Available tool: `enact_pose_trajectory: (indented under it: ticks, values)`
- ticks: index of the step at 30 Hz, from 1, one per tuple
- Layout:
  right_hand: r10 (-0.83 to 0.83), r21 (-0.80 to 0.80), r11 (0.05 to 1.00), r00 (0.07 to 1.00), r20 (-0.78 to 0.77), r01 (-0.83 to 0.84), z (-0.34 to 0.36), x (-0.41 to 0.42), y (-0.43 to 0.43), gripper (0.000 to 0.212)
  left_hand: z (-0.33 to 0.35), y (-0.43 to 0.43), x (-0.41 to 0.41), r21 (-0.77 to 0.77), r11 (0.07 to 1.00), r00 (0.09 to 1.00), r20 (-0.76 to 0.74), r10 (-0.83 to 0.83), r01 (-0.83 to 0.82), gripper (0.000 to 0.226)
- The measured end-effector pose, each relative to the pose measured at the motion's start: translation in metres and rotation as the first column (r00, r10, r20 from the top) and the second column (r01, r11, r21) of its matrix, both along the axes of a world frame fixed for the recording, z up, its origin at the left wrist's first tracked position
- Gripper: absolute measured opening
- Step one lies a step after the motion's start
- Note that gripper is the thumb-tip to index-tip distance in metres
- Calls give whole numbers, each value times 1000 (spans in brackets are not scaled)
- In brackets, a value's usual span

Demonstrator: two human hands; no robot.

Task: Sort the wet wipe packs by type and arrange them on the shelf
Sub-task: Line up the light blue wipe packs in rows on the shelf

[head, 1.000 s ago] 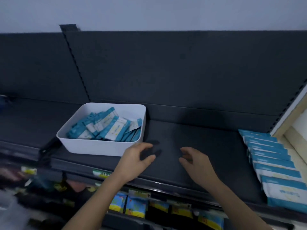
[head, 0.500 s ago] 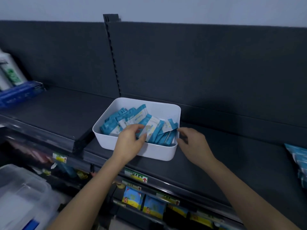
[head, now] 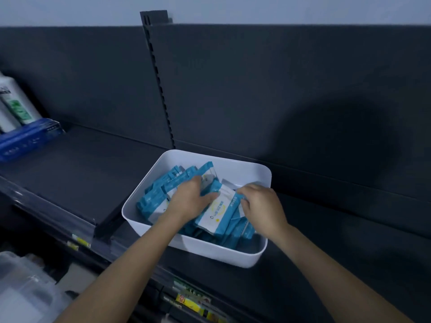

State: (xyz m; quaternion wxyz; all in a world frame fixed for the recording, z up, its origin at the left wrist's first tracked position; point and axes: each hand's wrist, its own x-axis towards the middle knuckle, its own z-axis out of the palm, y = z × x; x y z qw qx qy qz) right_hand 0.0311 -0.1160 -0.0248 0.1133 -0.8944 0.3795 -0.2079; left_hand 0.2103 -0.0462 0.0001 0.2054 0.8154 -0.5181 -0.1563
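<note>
Leaning in one white bin (head: pixel 211 251) on the shelf (head: pixel 331 252), the wipe packs (head: pixel 154 198) overlap beyond counting, their print unreadable. The left hand (head: pixel 188 202) and right hand (head: pixel 262 207) each have their grip clamped on the front pack (head: pixel 219 213).

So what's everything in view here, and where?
White plastic bin: one, white, on the shelf.
Blue-and-white wet wipe packs: many, blue-white, inside the bin.
Dark metal shelf: one, dark grey, under the bin.
White bottles with green labels: at least two, far left.
Blue box: one, blue, below those bottles.
Translucent plastic tub: one, clear, bottom left.
Yellow price labels: several, yellow, shelf front edges.
Left hand: one, grips packs in the bin.
Right hand: one, gripping packs.
</note>
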Motion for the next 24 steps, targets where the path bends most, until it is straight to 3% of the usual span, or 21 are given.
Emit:
enact_pose_trajectory:
  ticks: [3,6,8,13,17,20,24]
  values:
    - [0,-55,998,994,-107,-5,-4,2,-4,19,2,-12,21,-15,996,956,279,93,-92,63]
    - [-13,-87,996,984,-179,-2,-3,2,-3,17,1,-21,38,240,949,952,277,132,-202,87]
    - [-12,-91,996,984,-180,-5,-2,2,-2,14,-4,-25,43,309,927,945,305,116,-213,93]
    - [-10,-76,997,978,-206,-6,3,4,0,13,4,-31,61,307,934,943,325,77,-182,75]
    - [-31,-89,996,974,-222,12,3,5,0,13,-1,-27,60,290,955,863,495,-97,-60,65]
    - [-38,-97,995,974,-225,16,2,5,-1,16,-12,-22,51,243,970,914,389,-120,24,58]
    - [-48,-82,996,971,-235,29,2,4,-2,19,-12,-24,59,219,973,981,194,26,-69,76]
